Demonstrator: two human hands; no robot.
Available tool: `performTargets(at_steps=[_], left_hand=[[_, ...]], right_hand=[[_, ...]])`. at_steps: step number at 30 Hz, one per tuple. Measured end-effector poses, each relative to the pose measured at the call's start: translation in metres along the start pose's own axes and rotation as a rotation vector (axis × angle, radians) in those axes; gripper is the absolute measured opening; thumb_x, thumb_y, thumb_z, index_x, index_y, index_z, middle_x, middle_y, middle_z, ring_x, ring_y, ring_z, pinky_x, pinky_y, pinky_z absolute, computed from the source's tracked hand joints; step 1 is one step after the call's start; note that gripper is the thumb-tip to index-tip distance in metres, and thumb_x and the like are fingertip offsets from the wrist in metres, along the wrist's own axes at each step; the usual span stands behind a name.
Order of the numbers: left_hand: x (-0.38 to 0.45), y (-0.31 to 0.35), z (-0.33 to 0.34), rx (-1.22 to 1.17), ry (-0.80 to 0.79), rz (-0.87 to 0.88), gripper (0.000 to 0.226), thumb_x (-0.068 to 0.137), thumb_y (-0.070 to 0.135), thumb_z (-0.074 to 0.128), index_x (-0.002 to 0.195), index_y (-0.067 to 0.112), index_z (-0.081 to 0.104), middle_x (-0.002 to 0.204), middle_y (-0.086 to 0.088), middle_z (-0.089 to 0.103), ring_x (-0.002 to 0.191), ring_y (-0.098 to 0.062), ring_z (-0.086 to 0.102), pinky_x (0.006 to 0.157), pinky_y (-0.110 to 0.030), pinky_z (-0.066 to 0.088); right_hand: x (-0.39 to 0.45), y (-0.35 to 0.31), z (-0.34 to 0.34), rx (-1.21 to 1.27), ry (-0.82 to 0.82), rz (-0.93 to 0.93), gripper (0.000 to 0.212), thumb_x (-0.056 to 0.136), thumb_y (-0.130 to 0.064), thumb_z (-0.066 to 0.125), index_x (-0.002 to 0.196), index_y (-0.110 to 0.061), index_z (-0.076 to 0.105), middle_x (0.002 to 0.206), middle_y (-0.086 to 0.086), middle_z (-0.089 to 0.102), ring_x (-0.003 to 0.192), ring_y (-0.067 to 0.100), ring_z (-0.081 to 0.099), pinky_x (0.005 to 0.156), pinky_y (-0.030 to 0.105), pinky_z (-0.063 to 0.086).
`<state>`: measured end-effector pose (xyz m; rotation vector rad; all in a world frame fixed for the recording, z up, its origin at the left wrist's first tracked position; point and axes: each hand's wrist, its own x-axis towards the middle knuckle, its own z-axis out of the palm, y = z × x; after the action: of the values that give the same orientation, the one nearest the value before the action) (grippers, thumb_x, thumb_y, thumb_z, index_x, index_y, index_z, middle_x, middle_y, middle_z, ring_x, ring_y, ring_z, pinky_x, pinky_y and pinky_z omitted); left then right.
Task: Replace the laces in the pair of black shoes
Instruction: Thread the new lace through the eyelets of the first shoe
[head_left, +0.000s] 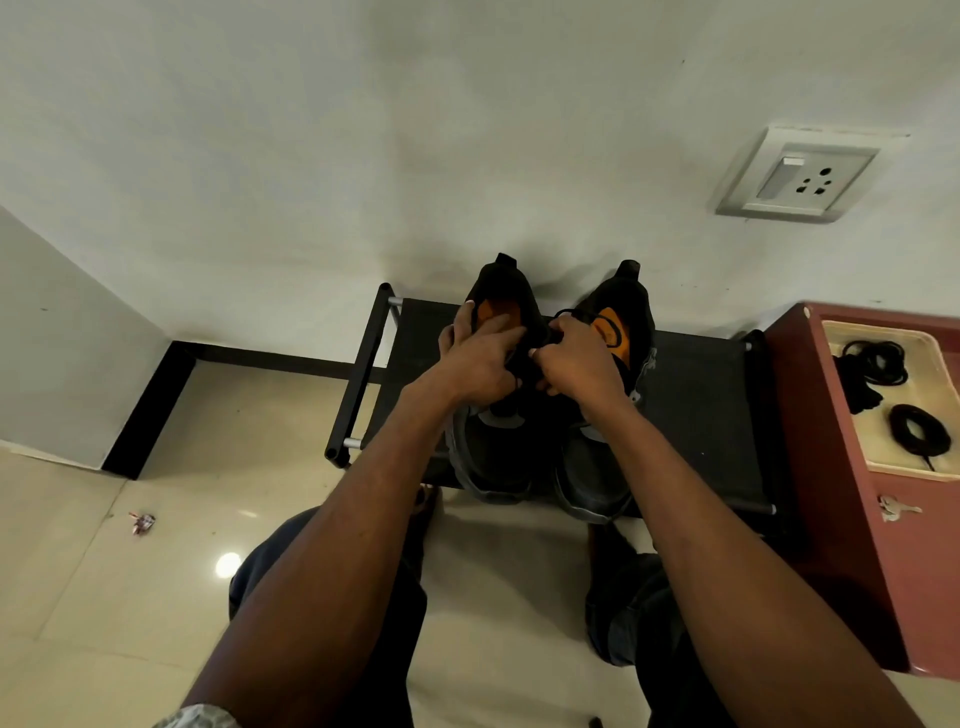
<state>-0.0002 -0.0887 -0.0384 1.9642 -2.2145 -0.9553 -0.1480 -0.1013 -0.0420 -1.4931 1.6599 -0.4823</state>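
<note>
Tiled floor (78, 597) and pale wall frame a black shoe rack (701, 415) at centre frame. On it stand two black shoes, toes toward the viewer. Left hand (478, 364) grips the left shoe (493, 452) at its collar, apparently to steady it; right hand (579, 364), close beside, pinches the lace area between the shoes. At right, coiled black laces (875, 364) wait in a tray (883, 457) within reach.

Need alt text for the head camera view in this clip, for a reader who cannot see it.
Seen from above, a person's left hand and right hand work at the laces of the left of two black shoes with orange insoles, standing side by side on a low black rack against a white wall. To the right, coiled black laces lie in a cream tray on a reddish cabinet.
</note>
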Motion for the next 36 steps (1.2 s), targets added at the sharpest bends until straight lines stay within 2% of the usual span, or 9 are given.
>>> performTargets(at_steps=[5, 10, 15, 20, 25, 27, 29, 33, 36], left_hand=[[0.002, 0.009, 0.008, 0.163, 0.017, 0.026, 0.031, 0.093, 0.026, 0.061, 0.124, 0.028, 0.067, 0.158, 0.005, 0.028, 0.149, -0.035, -0.014, 0.120, -0.053, -0.002], [0.000, 0.008, 0.007, 0.235, -0.034, 0.047, 0.032, 0.091, 0.019, 0.059, 0.120, 0.031, 0.069, 0.161, 0.004, 0.022, 0.149, -0.036, -0.016, 0.119, -0.053, -0.002], [-0.009, 0.000, -0.012, 0.170, -0.220, 0.081, 0.026, 0.090, 0.026, 0.066, 0.115, 0.028, 0.071, 0.164, 0.003, 0.016, 0.149, -0.028, -0.017, 0.117, -0.049, -0.008], [-0.012, -0.006, -0.019, 0.049, -0.167, 0.077, 0.006, 0.088, 0.027, 0.069, 0.091, 0.032, 0.073, 0.160, 0.007, 0.027, 0.149, -0.024, -0.012, 0.117, -0.052, -0.006], [-0.012, -0.011, -0.026, -0.199, -0.045, 0.057, 0.025, 0.082, 0.014, 0.072, 0.066, 0.033, 0.069, 0.144, 0.009, 0.051, 0.144, -0.018, 0.022, 0.120, -0.048, 0.014], [-0.014, -0.009, -0.030, -0.407, 0.141, 0.047, 0.017, 0.082, 0.003, 0.071, 0.072, 0.016, 0.075, 0.125, 0.003, 0.063, 0.122, -0.013, 0.051, 0.111, -0.035, 0.038], [-0.014, -0.014, -0.037, -0.635, 0.523, -0.039, 0.009, 0.081, 0.001, 0.070, 0.084, 0.007, 0.077, 0.108, 0.003, 0.068, 0.100, -0.011, 0.061, 0.094, -0.025, 0.050], [-0.016, -0.032, -0.051, -1.082, 1.244, -0.239, 0.009, 0.082, 0.008, 0.067, 0.089, 0.009, 0.072, 0.096, -0.009, 0.071, 0.086, -0.018, 0.068, 0.082, -0.040, 0.057], [-0.018, -0.030, -0.055, -1.272, 1.414, -0.312, 0.007, 0.092, 0.004, 0.060, 0.093, 0.002, 0.067, 0.093, -0.013, 0.066, 0.066, -0.002, 0.064, 0.058, -0.022, 0.054]], right_hand=[[0.005, 0.006, -0.007, 0.147, -0.084, 0.102, 0.020, 0.095, -0.013, 0.064, 0.112, -0.004, 0.059, 0.090, 0.015, 0.071, 0.076, 0.027, 0.074, 0.075, 0.046, 0.062], [0.005, 0.005, -0.008, 0.209, -0.111, 0.118, 0.012, 0.094, -0.014, 0.068, 0.090, -0.013, 0.057, 0.091, 0.017, 0.071, 0.079, 0.030, 0.074, 0.079, 0.047, 0.062], [0.006, 0.006, -0.006, 0.232, -0.133, 0.126, 0.025, 0.094, -0.016, 0.069, 0.112, -0.004, 0.058, 0.093, 0.016, 0.071, 0.076, 0.028, 0.074, 0.078, 0.044, 0.062], [0.007, 0.006, -0.004, 0.216, -0.137, 0.114, 0.034, 0.094, -0.020, 0.068, 0.120, -0.003, 0.056, 0.096, 0.015, 0.071, 0.074, 0.026, 0.074, 0.076, 0.043, 0.063], [0.008, 0.006, -0.004, 0.212, -0.137, 0.138, 0.039, 0.094, -0.021, 0.067, 0.126, -0.002, 0.054, 0.098, 0.015, 0.070, 0.073, 0.025, 0.073, 0.074, 0.041, 0.063], [0.009, 0.006, -0.004, 0.206, -0.126, 0.147, 0.039, 0.095, -0.019, 0.066, 0.128, -0.001, 0.054, 0.097, 0.015, 0.069, 0.073, 0.025, 0.074, 0.075, 0.042, 0.063], [0.009, 0.005, -0.004, 0.202, -0.119, 0.156, 0.046, 0.096, -0.018, 0.065, 0.135, 0.000, 0.050, 0.098, 0.014, 0.069, 0.074, 0.026, 0.074, 0.077, 0.044, 0.063], [0.006, 0.003, -0.004, 0.223, -0.112, 0.169, 0.063, 0.097, -0.016, 0.064, 0.149, 0.000, 0.033, 0.086, 0.013, 0.065, 0.081, 0.032, 0.073, 0.082, 0.047, 0.061], [0.005, 0.000, -0.004, 0.210, -0.107, 0.173, 0.068, 0.097, -0.018, 0.065, 0.152, 0.000, 0.030, 0.087, 0.014, 0.066, 0.081, 0.032, 0.073, 0.083, 0.047, 0.061]])
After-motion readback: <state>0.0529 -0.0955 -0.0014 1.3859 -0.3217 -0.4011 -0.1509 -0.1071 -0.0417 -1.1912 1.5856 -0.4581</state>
